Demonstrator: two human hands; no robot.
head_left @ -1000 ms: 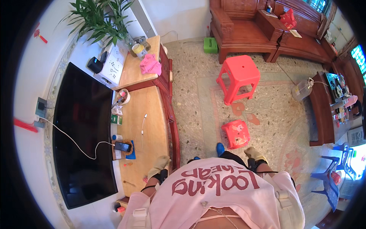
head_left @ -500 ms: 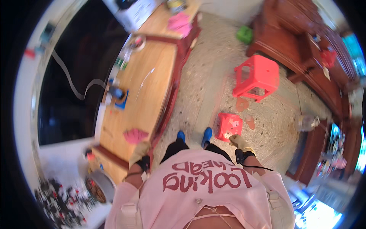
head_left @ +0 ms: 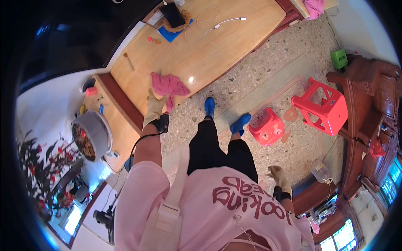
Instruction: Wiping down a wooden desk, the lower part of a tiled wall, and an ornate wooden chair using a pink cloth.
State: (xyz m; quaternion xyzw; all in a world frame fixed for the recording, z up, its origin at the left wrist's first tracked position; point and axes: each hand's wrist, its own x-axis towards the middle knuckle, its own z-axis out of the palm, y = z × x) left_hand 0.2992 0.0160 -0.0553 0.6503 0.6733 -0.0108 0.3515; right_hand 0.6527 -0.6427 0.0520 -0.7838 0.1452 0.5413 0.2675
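Note:
A crumpled pink cloth (head_left: pixel 169 85) lies on the light wooden counter (head_left: pixel 201 54), one corner hanging at its front edge. My left hand (head_left: pixel 155 106), in a beige glove, reaches to the near side of this cloth with its fingers apart; whether the fingertips touch it I cannot tell. Beside my body on the right hangs my right hand (head_left: pixel 279 177), gloved alike, fingers loosely bent and nothing seen in them. The low red stool (head_left: pixel 268 127) stands on the floor beyond it.
A taller red stool (head_left: pixel 326 106) stands farther right, before dark wooden furniture (head_left: pixel 368 92). On the counter are a white cable (head_left: pixel 220 26), a basket with a black device (head_left: pixel 173 16) and a small brush-like stick (head_left: pixel 128 60). A grey planter (head_left: pixel 94 134) sits at the left.
My view has turned, bringing the counter across the top. My left arm has stretched forward toward the pink cloth. My right hand now hangs lower, away from the low stool.

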